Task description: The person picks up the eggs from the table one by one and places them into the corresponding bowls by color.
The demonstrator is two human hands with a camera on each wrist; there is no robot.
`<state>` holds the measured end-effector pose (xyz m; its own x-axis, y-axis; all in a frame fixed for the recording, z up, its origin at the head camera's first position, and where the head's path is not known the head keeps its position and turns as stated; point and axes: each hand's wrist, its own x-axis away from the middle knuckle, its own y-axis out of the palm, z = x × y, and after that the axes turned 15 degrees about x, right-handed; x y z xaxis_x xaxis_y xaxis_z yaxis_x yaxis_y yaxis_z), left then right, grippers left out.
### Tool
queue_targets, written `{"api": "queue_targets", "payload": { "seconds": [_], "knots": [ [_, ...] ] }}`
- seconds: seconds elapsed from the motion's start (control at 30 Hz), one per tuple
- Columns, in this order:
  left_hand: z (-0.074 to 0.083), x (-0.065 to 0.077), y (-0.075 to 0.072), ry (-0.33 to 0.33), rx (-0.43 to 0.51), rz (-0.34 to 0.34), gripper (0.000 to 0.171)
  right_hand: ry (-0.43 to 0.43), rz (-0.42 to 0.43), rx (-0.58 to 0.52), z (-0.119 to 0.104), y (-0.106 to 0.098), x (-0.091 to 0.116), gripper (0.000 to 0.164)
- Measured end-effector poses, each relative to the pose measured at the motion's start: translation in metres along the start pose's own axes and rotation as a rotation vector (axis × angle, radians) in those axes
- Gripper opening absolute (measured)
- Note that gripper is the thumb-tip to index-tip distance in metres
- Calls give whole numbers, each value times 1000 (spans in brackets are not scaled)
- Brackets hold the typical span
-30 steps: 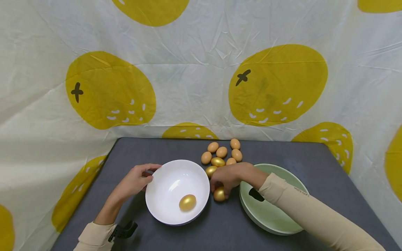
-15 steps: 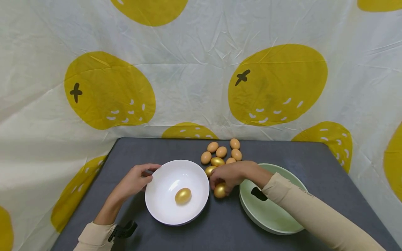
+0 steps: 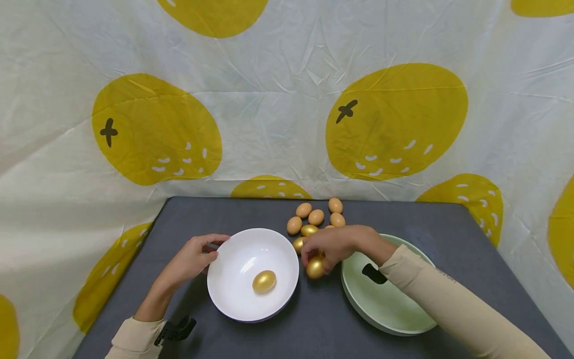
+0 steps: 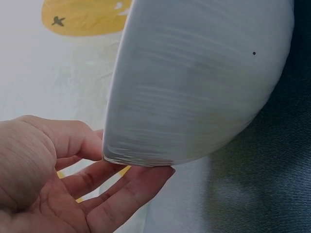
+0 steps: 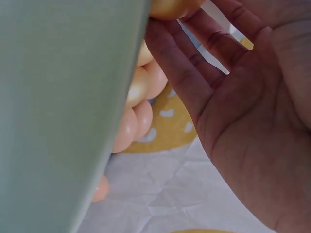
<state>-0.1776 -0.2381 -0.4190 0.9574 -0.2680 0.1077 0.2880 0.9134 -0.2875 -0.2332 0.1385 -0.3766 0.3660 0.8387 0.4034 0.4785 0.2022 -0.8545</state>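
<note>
"While you look at the grips, tell me how many and what each has."

"Two. The left grip point(image 3: 195, 257) is partly closed, thumb and fingers on the side of one white bowl point(image 3: 230, 284), at its rim and outer wall. The right grip point(image 3: 329, 247) is curled round one gold egg, the held egg point(image 3: 316, 268), just beside that bowl."

"Is it clear of the counter point(image 3: 291, 344)?"

"I can't tell. The wrist view shows only the egg's lower edge, at the fingertips."

"How many gold ones altogether?"

"Four in sight: the held egg, one bowl egg point(image 3: 264, 282) lying on its side in the white bowl, and two loose gold eggs point(image 3: 309, 230) behind the right grip."

"And brown?"

"Six brown eggs point(image 3: 303, 210), near the far edge; five show well, and the sixth is mostly covered by the right grip. It might cover more."

"Any other bowl?"

"One green bowl point(image 3: 385, 309), under the right sleeve point(image 3: 448, 304); the sleeve hides part of it."

"What's behind?"

"One pale cloth point(image 3: 273, 99), with two large yellow fruits point(image 3: 157, 127) printed whole and others cut off."
</note>
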Motion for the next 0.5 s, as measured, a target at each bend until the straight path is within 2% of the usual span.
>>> {"api": "queue_targets", "payload": {
  "seconds": [0.27,0.5],
  "knots": [
    [1,-2,-2,-8,-1,-5,41,-66,45,-27,2,-9,5,41],
    [3,-2,-3,-7,29,-32,41,-86,28,-101,0,-19,6,41]
  ]
}}
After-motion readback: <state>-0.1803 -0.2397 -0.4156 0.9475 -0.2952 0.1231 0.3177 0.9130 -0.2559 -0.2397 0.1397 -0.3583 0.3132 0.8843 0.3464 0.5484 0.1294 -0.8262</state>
